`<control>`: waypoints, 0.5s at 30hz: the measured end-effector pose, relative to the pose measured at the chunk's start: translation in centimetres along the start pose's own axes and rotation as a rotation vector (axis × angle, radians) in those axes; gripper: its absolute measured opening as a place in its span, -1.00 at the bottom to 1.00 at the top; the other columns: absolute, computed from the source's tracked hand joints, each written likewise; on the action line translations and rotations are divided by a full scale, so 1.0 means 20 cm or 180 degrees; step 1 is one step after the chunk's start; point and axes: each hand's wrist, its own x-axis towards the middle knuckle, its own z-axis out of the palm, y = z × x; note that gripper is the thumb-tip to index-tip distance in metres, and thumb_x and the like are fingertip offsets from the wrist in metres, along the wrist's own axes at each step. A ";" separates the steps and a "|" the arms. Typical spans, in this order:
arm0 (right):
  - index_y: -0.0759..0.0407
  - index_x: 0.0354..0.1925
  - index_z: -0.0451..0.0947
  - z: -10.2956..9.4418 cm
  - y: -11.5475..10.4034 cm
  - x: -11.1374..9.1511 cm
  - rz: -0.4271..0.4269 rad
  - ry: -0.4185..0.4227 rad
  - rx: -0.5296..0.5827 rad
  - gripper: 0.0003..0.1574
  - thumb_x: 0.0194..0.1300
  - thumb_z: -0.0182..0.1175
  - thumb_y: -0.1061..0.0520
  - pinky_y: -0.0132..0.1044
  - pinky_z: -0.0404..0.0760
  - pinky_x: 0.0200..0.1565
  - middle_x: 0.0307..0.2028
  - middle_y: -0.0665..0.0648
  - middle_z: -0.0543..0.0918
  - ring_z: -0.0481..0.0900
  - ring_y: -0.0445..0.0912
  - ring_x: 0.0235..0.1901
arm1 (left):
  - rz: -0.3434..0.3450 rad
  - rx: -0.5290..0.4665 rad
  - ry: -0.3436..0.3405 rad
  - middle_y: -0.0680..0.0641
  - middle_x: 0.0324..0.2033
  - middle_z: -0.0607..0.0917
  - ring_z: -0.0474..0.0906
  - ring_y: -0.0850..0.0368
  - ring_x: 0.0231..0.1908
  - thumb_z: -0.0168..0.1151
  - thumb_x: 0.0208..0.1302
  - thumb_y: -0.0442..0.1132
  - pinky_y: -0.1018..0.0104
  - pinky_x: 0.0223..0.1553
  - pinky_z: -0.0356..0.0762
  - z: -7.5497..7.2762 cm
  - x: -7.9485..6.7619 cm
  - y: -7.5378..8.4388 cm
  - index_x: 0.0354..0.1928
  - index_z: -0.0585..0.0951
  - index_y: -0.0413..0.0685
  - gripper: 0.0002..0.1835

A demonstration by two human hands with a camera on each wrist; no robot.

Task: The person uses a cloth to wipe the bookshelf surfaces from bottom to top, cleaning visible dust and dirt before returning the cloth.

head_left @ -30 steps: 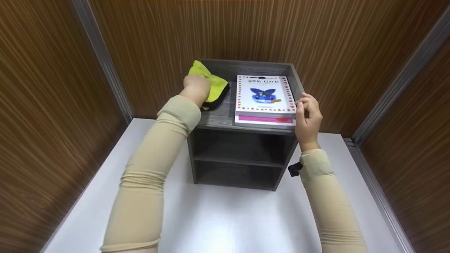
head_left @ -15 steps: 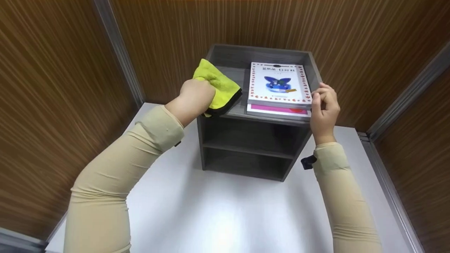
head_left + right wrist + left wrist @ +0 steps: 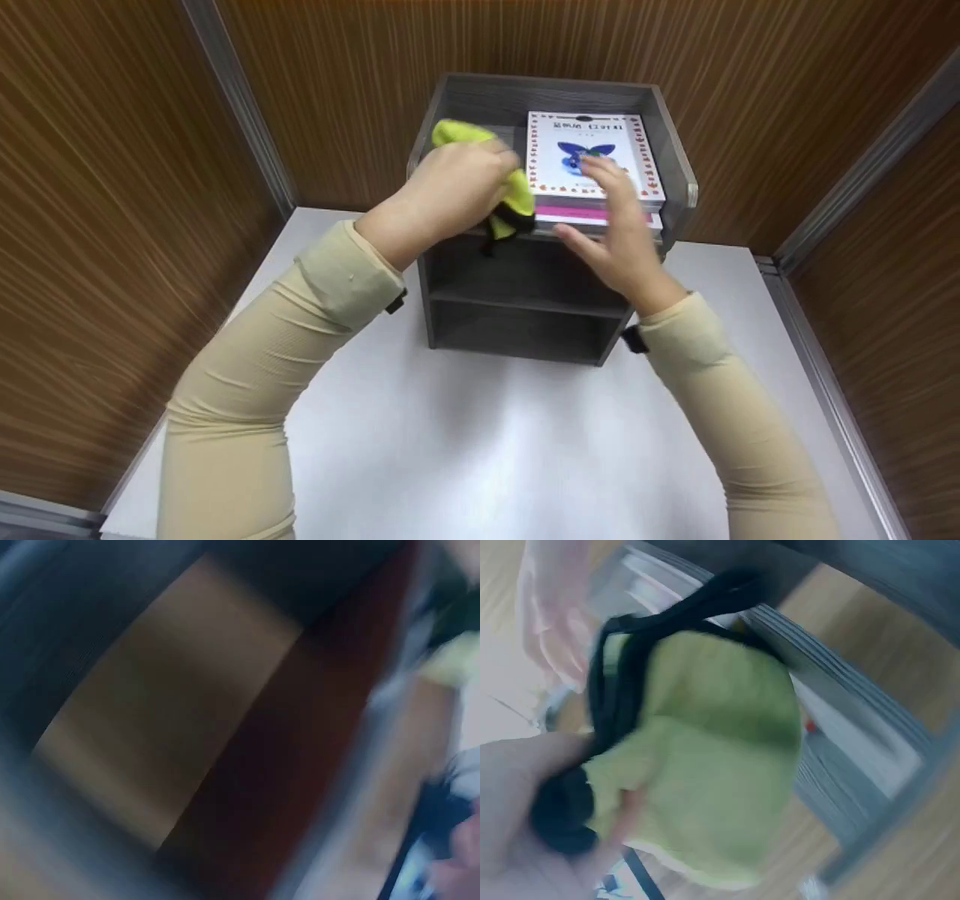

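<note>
My left hand (image 3: 454, 187) grips a yellow-green cloth (image 3: 519, 193) with black edging, above the front left of the grey shelf unit's top (image 3: 555, 84). In the left wrist view the cloth (image 3: 712, 750) is bunched, its black edge looped near the thumb. My right hand (image 3: 622, 236) is in the air before the stacked books, thumb and fingers spread, holding nothing. The upper book (image 3: 547, 169) has a white cover with a blue butterfly. Under it a pink-covered book (image 3: 570, 214) shows at the front. The right wrist view is badly blurred.
Raised edges border the unit's top at the back and sides, including the right side panel (image 3: 675, 169). Lower shelves (image 3: 525, 304) face me. The unit stands on a white surface (image 3: 450, 420), between wood-grain walls (image 3: 360, 97) with metal corner strips.
My right hand has let go of the unit's right edge and moved left, its fingers spreading. My left hand has moved the cloth slightly right and toward the front. The head view has shifted.
</note>
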 end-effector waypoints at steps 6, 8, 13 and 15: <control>0.21 0.42 -0.02 0.01 -0.14 0.13 0.1037 -0.0310 0.0631 -0.07 0.26 0.19 -0.01 -0.28 0.20 0.19 0.32 0.20 0.22 0.25 -0.13 0.20 | 0.0803 -0.0917 0.0768 -0.06 0.11 0.53 0.39 0.10 0.15 0.08 0.32 -0.32 0.39 0.17 0.24 0.02 0.07 0.08 0.01 0.58 -0.18 -0.74; 0.21 0.37 0.12 -0.04 -0.16 0.16 0.1030 -0.0255 0.0471 -0.18 0.24 0.21 0.09 -0.25 0.35 0.03 0.21 0.18 0.39 0.42 -0.09 -0.01 | 0.0919 -0.1053 0.0973 -0.10 0.22 0.42 0.31 0.10 0.22 0.08 0.34 -0.29 0.44 0.19 0.18 0.04 0.08 0.08 0.06 0.56 -0.17 -0.71; 0.15 0.28 0.32 -0.26 -0.17 0.25 0.0779 0.0138 -0.1038 -0.31 0.21 0.23 0.05 -0.10 0.44 0.04 0.11 0.16 0.53 0.54 0.06 -0.02 | 0.0418 -0.0689 0.1091 -0.15 0.39 0.10 0.44 0.05 0.07 -0.01 0.36 0.06 0.32 0.00 0.43 0.07 0.10 0.00 0.30 0.34 -0.04 -0.44; 0.07 0.34 0.23 -0.36 -0.15 0.29 0.1142 0.0085 -0.1565 -0.25 0.24 0.17 -0.05 0.06 0.40 0.07 0.17 0.18 0.48 0.48 0.16 0.07 | -0.0137 -0.0367 0.0825 -0.13 0.40 0.06 0.43 0.00 0.07 -0.04 0.33 0.16 0.19 0.03 0.41 0.09 0.10 -0.08 0.36 0.25 0.00 -0.35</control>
